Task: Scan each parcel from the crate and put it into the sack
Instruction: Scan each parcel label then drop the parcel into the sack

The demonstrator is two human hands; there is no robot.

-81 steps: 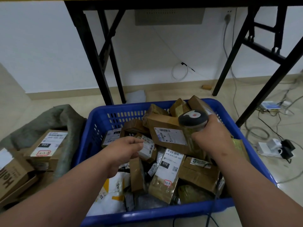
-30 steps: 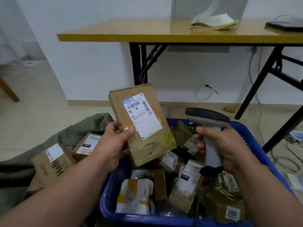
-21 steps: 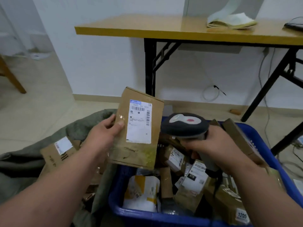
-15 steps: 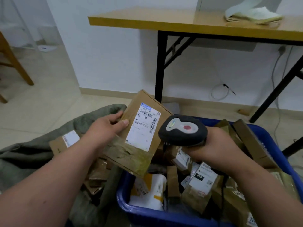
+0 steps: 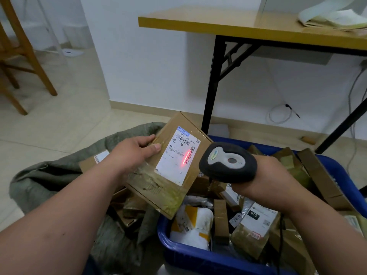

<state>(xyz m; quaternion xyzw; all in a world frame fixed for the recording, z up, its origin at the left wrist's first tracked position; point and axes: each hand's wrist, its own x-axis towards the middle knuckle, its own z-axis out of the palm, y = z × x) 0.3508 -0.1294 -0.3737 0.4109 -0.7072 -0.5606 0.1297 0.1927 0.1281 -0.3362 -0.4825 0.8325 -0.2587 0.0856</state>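
Observation:
My left hand grips a flat brown cardboard parcel by its left edge, thumb on top, holding it tilted above the gap between sack and crate. A red scan line glows on the barcode of its white label. My right hand grips a black and grey handheld scanner, aimed at that label from the right. The blue crate below holds several taped parcels. The grey-green sack lies open on the left with boxes inside.
A yellow-topped folding table with black legs stands behind the crate, papers on it. A wooden chair is at the far left. Cables trail along the wall and floor on the right.
I lifted the parcel out of the crate and carried it left towards the sack. The scanner swung round to face its label, and the red scan line now shows on the barcode.

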